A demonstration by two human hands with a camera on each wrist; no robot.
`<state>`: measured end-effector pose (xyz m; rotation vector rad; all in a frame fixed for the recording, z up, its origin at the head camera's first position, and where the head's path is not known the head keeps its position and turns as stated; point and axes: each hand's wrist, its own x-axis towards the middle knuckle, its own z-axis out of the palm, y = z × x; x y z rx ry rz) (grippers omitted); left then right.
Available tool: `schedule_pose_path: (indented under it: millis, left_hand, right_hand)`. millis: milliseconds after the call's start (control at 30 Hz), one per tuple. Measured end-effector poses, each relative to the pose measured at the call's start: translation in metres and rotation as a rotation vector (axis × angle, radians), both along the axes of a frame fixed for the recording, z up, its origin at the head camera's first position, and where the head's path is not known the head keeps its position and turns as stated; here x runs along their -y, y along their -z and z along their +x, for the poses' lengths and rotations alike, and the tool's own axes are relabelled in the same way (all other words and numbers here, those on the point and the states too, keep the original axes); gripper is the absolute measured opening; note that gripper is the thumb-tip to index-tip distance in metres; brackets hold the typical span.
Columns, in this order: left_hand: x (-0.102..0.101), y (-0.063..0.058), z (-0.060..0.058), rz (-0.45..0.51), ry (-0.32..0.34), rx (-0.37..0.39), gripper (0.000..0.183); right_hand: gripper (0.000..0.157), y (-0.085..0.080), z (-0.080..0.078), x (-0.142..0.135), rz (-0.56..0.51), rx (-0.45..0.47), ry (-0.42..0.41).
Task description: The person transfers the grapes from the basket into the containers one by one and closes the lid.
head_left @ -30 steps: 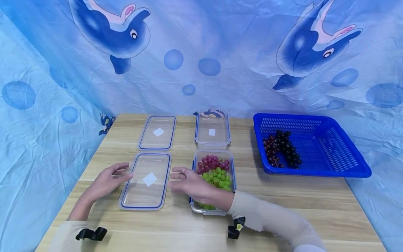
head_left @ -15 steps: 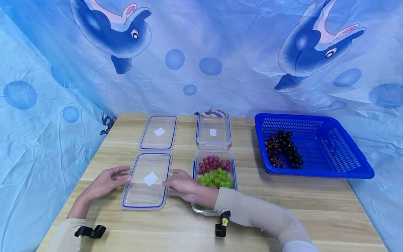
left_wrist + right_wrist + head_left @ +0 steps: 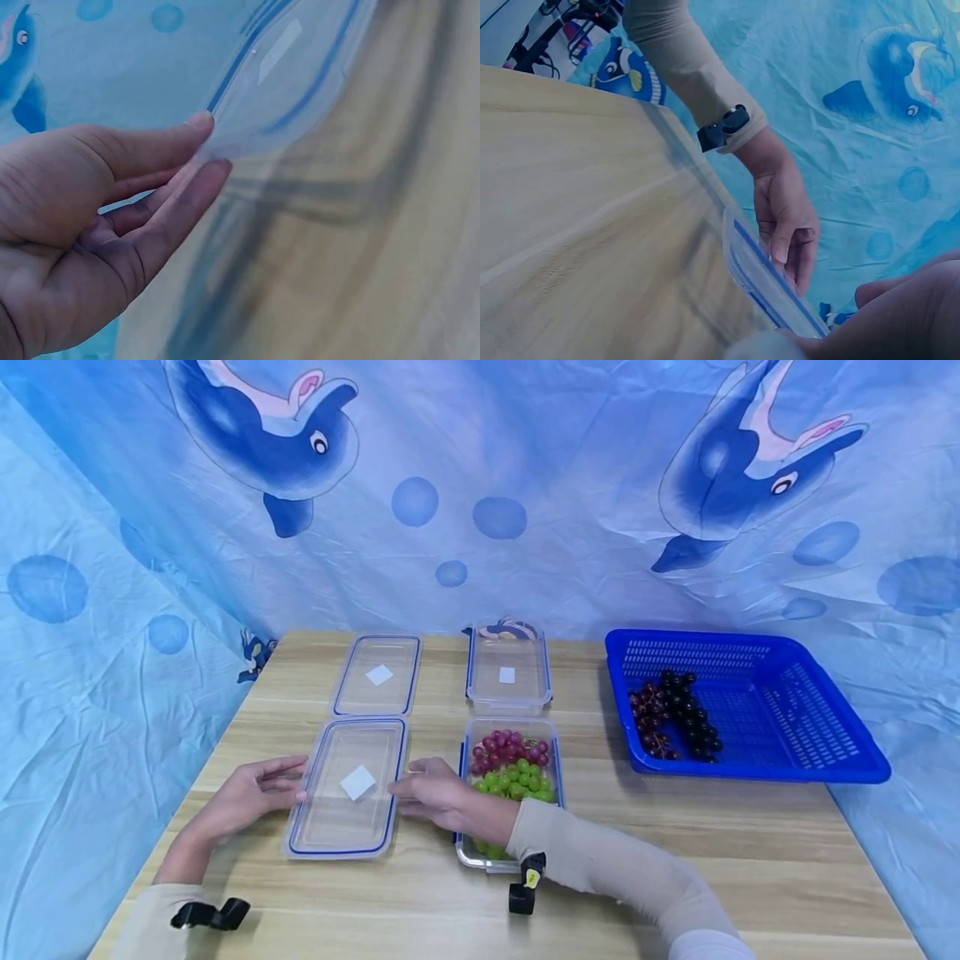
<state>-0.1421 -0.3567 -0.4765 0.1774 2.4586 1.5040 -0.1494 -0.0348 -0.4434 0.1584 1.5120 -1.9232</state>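
A clear lid (image 3: 337,822) with a blue seal line and a white square label is held between both hands. My left hand (image 3: 242,797) pinches its left edge between thumb and fingers; in the left wrist view the lid (image 3: 300,82) stands off the table above its shadow. At the right edge, my right hand (image 3: 438,793) grips with the thumb on top; its fingers underneath are partly hidden. Beside my right forearm sits a clear food container (image 3: 461,852) with red and green grapes (image 3: 517,781), partly covered by that arm.
Another lid (image 3: 375,697) lies flat behind the held one. A clear container (image 3: 510,652) stands at the back middle. On the right, a blue basket (image 3: 795,768) holds dark grapes (image 3: 686,714). A dolphin-printed curtain (image 3: 450,443) hangs at the back and sides.
My right hand has come left onto the lid's right edge, and the left hand has taken the left edge. The lid's far edge has risen slightly.
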Motion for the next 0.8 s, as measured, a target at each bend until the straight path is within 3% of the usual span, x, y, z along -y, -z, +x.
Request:
schedule_pose_path:
  millis: [333, 800]
  left_hand:
    - [-0.029, -0.029, -0.004, 0.208, 0.014, -0.001, 0.068]
    - [-0.103, -0.051, -0.02, 0.254, 0.06, 0.024, 0.079]
  right_hand:
    - [0.058, -0.021, -0.007, -0.039, -0.054, -0.079, 0.031]
    - [0.054, -0.04, -0.018, -0.114, -0.075, -0.166, 0.062]
